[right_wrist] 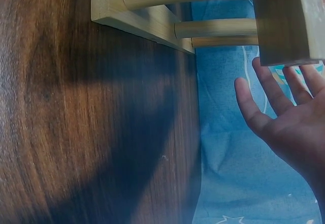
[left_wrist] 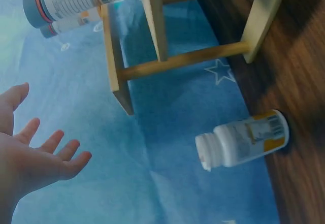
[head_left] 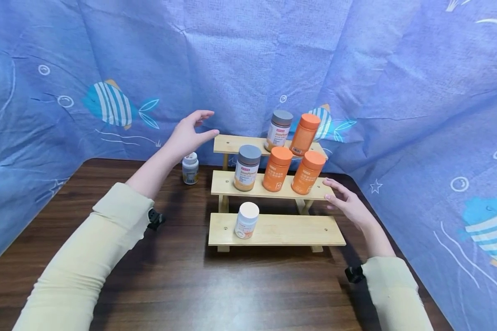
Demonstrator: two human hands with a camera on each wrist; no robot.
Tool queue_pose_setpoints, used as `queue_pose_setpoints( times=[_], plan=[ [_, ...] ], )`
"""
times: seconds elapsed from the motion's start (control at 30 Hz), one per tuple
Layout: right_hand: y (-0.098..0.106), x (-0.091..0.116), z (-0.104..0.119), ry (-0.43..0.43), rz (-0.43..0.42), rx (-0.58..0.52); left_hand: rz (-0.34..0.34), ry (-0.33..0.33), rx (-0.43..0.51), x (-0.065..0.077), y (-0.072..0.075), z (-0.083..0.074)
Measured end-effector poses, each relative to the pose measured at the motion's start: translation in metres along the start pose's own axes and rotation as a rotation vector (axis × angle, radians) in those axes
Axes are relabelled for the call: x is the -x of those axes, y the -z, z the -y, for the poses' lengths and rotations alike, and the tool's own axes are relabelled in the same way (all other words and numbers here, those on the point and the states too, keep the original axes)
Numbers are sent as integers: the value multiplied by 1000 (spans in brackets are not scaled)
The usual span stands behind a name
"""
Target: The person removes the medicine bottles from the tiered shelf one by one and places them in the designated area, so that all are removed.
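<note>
A three-tier wooden rack point(head_left: 277, 230) stands on the table with bottles on its shelves. My left hand point(head_left: 190, 133) is raised by the left end of the top shelf, fingers spread and nothing in it. Below that hand, a white bottle point(head_left: 190, 169) with a yellow label stands on the table. At the right end of the middle shelf is my right hand point(head_left: 347, 202), its fingertips right at the shelf edge and its fingers loosely extended. On the middle shelf are a grey-lidded bottle point(head_left: 247, 168) and two orange bottles point(head_left: 278, 169). A small white bottle point(head_left: 246, 220) stands on the bottom shelf.
Another grey-lidded bottle point(head_left: 279, 131) and an orange bottle point(head_left: 304, 134) share the top shelf's right half. Behind the dark wooden table point(head_left: 182, 285) hangs a blue curtain point(head_left: 240, 59) with fish prints, which also runs along both sides.
</note>
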State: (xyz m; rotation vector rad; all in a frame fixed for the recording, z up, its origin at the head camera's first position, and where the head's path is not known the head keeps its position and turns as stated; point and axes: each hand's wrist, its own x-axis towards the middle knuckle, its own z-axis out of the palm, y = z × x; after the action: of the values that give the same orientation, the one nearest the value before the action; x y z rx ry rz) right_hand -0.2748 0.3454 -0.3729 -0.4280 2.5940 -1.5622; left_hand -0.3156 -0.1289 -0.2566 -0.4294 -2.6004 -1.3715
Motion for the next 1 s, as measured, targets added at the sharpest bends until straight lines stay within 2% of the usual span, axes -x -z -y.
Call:
queue_pose_setpoints(
  times=[0.3, 0.6, 0.8, 1.0],
  plan=[
    [1, -1, 0, -2, 14, -8, 13, -36, -1, -12, -8, -32],
    [0, 1, 1, -1, 9, -5, 31, -107, -55, -29, -23, -61],
    [1, 1, 4, -1, 9, -13, 74, -116, -15, -37, -35, -73],
    [0, 0, 0, -2, 14, -5, 88, -124, -6, -46, -48, -76]
  ],
)
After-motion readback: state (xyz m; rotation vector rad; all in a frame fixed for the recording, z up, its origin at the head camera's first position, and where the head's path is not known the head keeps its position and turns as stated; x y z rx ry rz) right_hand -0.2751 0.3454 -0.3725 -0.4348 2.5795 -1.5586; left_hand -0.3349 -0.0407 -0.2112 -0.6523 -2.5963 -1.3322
